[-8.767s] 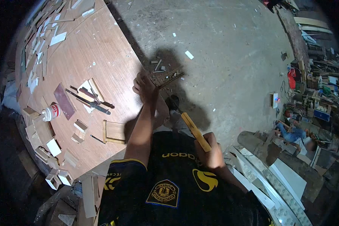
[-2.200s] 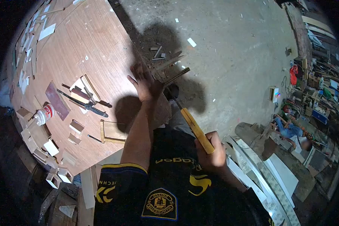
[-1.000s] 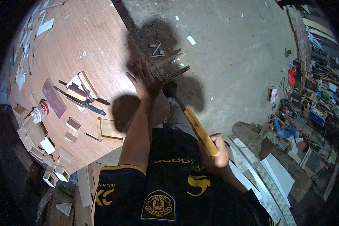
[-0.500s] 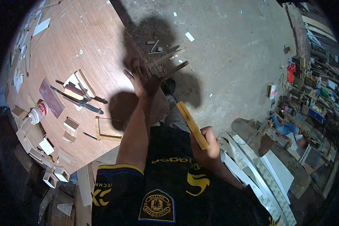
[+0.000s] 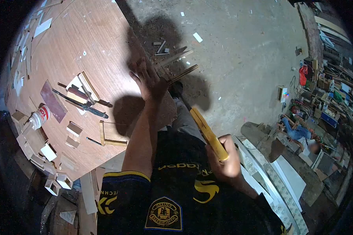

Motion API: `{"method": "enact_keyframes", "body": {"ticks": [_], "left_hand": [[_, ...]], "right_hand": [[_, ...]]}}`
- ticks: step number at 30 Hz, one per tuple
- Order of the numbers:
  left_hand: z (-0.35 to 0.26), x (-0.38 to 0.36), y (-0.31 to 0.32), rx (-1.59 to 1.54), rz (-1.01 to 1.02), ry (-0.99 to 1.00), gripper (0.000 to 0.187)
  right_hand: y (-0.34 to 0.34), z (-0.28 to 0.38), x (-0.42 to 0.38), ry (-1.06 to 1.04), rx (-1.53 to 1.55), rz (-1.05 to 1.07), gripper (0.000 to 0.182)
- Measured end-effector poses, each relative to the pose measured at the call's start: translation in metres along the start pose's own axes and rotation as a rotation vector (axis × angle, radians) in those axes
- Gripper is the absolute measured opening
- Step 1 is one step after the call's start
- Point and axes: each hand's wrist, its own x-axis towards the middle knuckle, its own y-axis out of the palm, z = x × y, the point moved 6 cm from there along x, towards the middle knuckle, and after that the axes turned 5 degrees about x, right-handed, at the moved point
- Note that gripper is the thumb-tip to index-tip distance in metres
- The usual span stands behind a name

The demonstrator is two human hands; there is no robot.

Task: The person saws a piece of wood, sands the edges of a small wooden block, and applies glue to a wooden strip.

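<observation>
My left hand (image 5: pixel 150 84) presses down at the table's edge, fingers spread, over the near end of thin wooden strips (image 5: pixel 186 73) that stick out past the edge. Wrapped round the yellow handle (image 5: pixel 210 133) of a long tool, my right hand (image 5: pixel 225 156) is close to my body on the right. The tool's narrow dark blade runs up from the handle towards the strips; its far end is hard to make out.
On the wooden table (image 5: pixel 102 43) lie pliers (image 5: pixel 86 106), a reddish board (image 5: pixel 54 102), a white container (image 5: pixel 40 117), a wooden frame (image 5: pixel 102 135) and small box-like pieces (image 5: pixel 73 129). Offcuts (image 5: pixel 161 47) lie on the floor. A person (image 5: pixel 302 135) is among clutter at right.
My right hand has drawn the yellow-handled tool down and to the right, towards my body. The outer ends of the strips have shifted slightly. My left hand has barely moved.
</observation>
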Motion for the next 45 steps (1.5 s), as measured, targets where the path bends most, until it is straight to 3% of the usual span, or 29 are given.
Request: {"method": "enact_keyframes", "body": {"ticks": [2,4,9,13,14,17,20,22,27,29,31,35,37,40,45], "left_hand": [[-0.001,-0.003,0.0,-0.017,-0.035,0.01,0.078],[0.001,-0.001,0.01,0.129,0.099,0.017,0.083],[0.0,0.001,0.005,0.074,0.087,-0.008,0.084],[-0.001,0.001,-0.004,0.004,0.039,-0.007,0.087],[-0.001,0.0,-0.003,0.005,0.041,-0.012,0.087],[0.001,-0.002,0.003,0.033,0.078,-0.02,0.09],[-0.001,-0.001,0.006,0.125,0.085,0.015,0.093],[-0.002,0.001,0.001,0.009,0.104,-0.042,0.072],[0.0,0.002,-0.002,-0.024,0.106,-0.04,0.065],[0.0,0.004,0.002,-0.015,0.133,-0.038,0.063],[0.003,0.002,0.013,0.226,0.191,-0.02,0.095],[0.005,-0.001,0.017,0.255,0.214,0.007,0.095],[0.0,0.001,0.001,0.017,0.13,-0.023,0.095],[0.003,0.002,0.011,0.16,0.109,-0.017,0.098],[-0.001,0.001,0.004,0.066,0.093,-0.015,0.097]], "right_hand": [[-0.003,0.009,0.001,-0.052,-0.068,-0.048,0.025],[0.011,-0.007,0.007,-0.07,-0.093,-0.044,0.024],[-0.001,0.011,0.005,-0.124,-0.085,-0.035,0.027],[0.003,0.004,0.006,-0.087,0.023,-0.02,0.02],[0.012,-0.012,0.013,0.047,0.025,0.002,0.021],[0.011,-0.012,0.012,0.011,-0.027,0.085,0.028],[-0.007,0.01,0.004,0.002,-0.033,0.034,0.029],[-0.009,0.019,0.004,-0.08,-0.065,-0.001,0.029],[0.007,-0.01,0.014,0.092,-0.049,0.029,0.02],[-0.008,0.021,0.008,-0.141,-0.067,0.021,0.027],[-0.014,0.028,0.004,-0.095,-0.07,0.014,0.026],[-0.013,0.018,0.004,-0.016,-0.065,-0.008,0.026],[-0.009,0.016,-0.001,-0.103,-0.067,0.046,0.026],[-0.017,0.016,-0.008,-0.058,-0.044,0.067,0.027],[0.01,-0.018,0.009,0.055,-0.105,0.093,0.03]]}}
